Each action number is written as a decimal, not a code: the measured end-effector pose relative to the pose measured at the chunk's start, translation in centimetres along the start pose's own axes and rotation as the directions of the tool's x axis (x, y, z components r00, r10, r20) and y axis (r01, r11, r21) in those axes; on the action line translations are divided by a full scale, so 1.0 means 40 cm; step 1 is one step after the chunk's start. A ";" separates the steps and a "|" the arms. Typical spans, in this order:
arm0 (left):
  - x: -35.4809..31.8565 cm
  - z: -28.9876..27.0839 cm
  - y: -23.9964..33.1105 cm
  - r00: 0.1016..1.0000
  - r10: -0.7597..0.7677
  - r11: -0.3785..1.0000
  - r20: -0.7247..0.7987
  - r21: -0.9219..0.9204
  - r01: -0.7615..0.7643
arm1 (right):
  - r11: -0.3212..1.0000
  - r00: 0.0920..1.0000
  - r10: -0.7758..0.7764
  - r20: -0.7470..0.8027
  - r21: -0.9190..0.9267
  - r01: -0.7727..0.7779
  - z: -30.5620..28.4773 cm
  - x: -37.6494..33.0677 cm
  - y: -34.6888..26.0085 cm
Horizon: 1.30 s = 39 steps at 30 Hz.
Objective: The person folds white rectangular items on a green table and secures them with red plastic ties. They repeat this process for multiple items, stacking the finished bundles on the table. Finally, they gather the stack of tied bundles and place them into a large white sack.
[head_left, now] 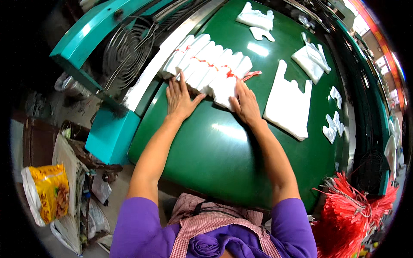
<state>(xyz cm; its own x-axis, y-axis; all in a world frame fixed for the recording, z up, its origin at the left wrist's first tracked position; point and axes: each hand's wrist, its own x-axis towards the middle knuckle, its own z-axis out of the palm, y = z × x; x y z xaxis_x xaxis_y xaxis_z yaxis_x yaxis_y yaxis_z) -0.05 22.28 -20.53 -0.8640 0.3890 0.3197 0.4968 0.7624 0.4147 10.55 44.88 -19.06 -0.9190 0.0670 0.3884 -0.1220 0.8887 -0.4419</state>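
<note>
1. Across most of the view spreads a dark green table (215, 150) with a rounded near edge; everything being handled lies on its far half.
2. At the table's far left stands a teal machine housing (107, 129) with a round wire fan guard (127, 53) set into it and a pale metal strip running along its table side.
3. By the lower right corner lies a thick bundle of red plastic ties (348, 215), tips fanned outward, beside the table's rim.
4. Right of the hands, a flat stack of white vest-style plastic bags (288, 103) lies on the green surface, handles pointing away from the person, apart from the hands.
5. Between the machine and the hands sits a row of folded white bag bundles (206, 66), packed side by side in a slanted line, each bound by a red tie; 1 red tie end sticks out at the row's right end.
6. Farther back lie 2 smaller piles of white bags (312, 60), and small white cut-out scraps (333, 124) are scattered near the right rim.
7. On the floor at lower left rests a yellow printed packet (49, 193) in a white bag.
8. Left hand (180, 99): flat on the table, fingers spread and extended, fingertips touching the near edge of the bundle row, holding nothing.
9. Right hand (245, 103): palm down, fingers stretched forward over the right-end bundle, pressing on it rather than gripping.
</note>
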 end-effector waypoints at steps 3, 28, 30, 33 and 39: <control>-0.005 0.013 -0.010 1.000 0.014 1.000 0.003 0.027 -0.014 | 0.929 0.994 -0.103 -0.019 -0.358 0.090 -0.104 -0.156 -0.031; -0.502 -0.113 0.533 0.860 0.505 0.587 -0.071 -0.702 -0.403 | 0.904 0.752 0.154 -0.641 0.398 0.154 -0.637 -0.474 -0.365; -0.438 -0.161 0.557 0.955 0.224 0.324 0.196 -0.939 0.116 | 0.973 0.759 -0.160 -0.631 0.027 0.227 -0.654 -0.414 -0.359; -0.408 -0.237 0.571 0.893 0.229 0.194 0.387 -0.917 0.348 | 0.952 0.918 -0.183 -0.353 -0.297 0.076 -0.639 -0.422 -0.267; -0.552 -0.214 0.318 0.724 0.100 0.336 0.683 -0.708 0.621 | 0.997 0.971 0.064 0.229 -0.048 -0.055 -0.491 -0.783 -0.180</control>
<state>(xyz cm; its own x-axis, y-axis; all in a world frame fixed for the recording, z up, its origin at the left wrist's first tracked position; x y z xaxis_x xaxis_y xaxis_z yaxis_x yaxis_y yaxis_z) 26.04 18.96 -15.00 -0.6321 0.7108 -0.3085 -0.3116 0.1313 0.9411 47.56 45.29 -12.17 -0.9863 0.0183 0.1640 -0.0536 0.9044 -0.4233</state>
